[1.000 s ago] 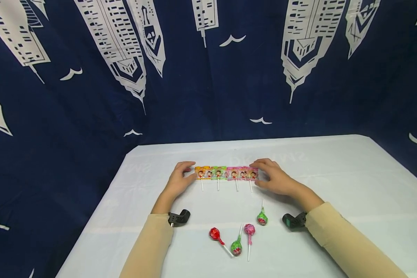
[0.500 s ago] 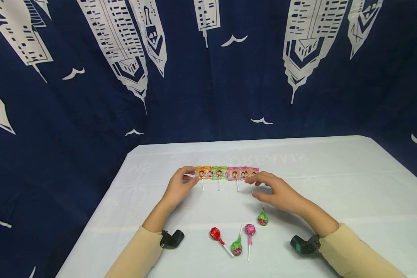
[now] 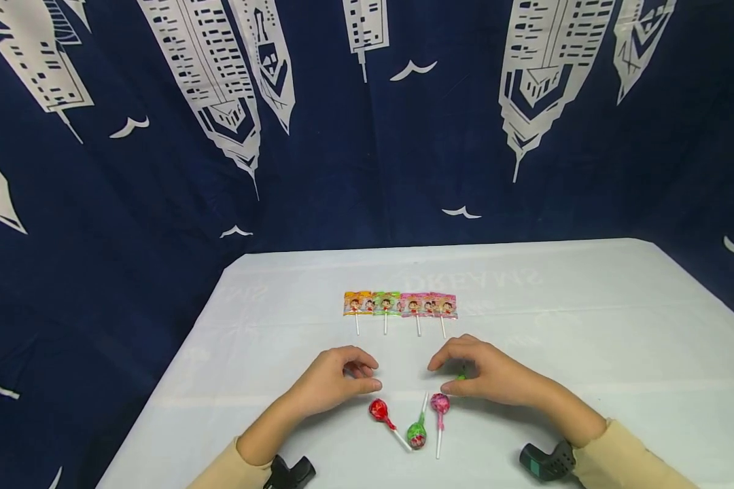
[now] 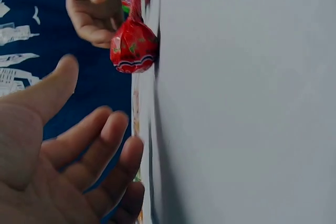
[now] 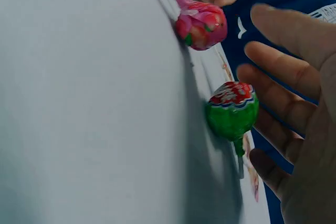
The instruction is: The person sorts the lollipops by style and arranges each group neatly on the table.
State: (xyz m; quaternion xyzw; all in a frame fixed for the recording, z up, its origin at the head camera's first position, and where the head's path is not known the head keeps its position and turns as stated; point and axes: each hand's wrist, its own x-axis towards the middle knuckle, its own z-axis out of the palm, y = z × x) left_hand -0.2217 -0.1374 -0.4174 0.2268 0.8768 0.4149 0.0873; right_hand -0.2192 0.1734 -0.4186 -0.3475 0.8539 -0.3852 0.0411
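Observation:
My left hand (image 3: 333, 380) hovers behind and left of a red ball lollipop (image 3: 378, 410), holding nothing; in the left wrist view its fingers are loosely spread. Over a green ball lollipop (image 5: 233, 111) hangs my right hand (image 3: 489, 370), thumb and fingers apart, hiding most of that lollipop in the head view. Close to its thumb lies a pink ball lollipop (image 3: 440, 404). A second green ball lollipop (image 3: 416, 435) lies between the pink and red ones. Farther back, flat-wrapped lollipops form a row: an orange one (image 3: 357, 303), a green one (image 3: 386, 303) and two pink ones (image 3: 414, 305), sticks toward me.
A white cloth covers the table (image 3: 587, 299), whose far edge meets a dark blue curtain (image 3: 367, 170) printed with white buildings and birds. Black wrist cameras (image 3: 547, 462) sit on both wrists.
Both hands have left the ends of the flat lollipop row and come back toward me, the right one now above the green ball lollipop. The lollipops lie in about the same places.

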